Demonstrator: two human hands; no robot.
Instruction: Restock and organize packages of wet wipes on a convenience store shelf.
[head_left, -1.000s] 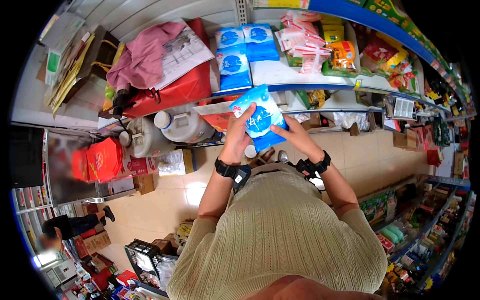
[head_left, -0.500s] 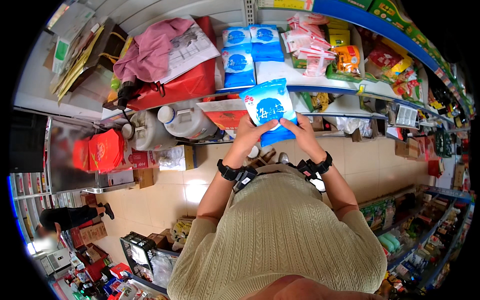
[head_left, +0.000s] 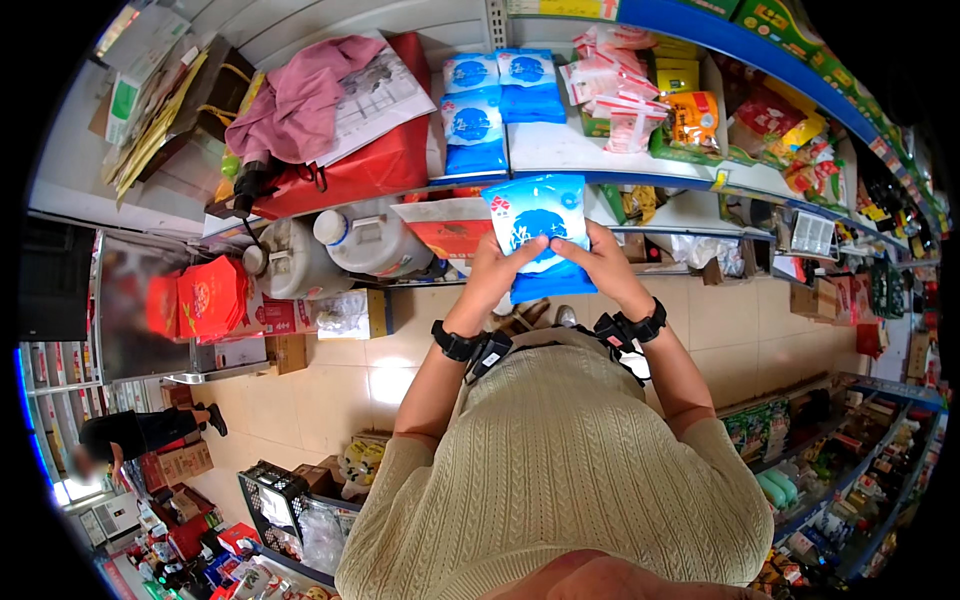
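A blue and white plastic packet [head_left: 540, 210] is held between both my hands, in front of the shelf's lower edge. My left hand [head_left: 497, 268] grips its left side, thumb pressed on the front. On the opposite side my right hand [head_left: 606, 264] holds it the same way, the two thumbs nearly meeting. The fingers behind the packet are hidden. Beyond it, several matching blue and white packets [head_left: 474, 130] stand in two columns on the white shelf [head_left: 545, 148].
Pink-and-white bags [head_left: 630, 120] and an orange packet [head_left: 692, 118] sit right on the shelf. At left lie a pink cloth [head_left: 300, 105] and a red bag [head_left: 385, 175]. White jugs [head_left: 365, 240] stand below. A person [head_left: 140, 435] is far left; another stocked shelf [head_left: 850, 470] runs behind me at right.
The packet has come slightly down toward me and turned more upright, its tilt to the left reduced. Both hands still hold it; my thumbs have moved closer together.
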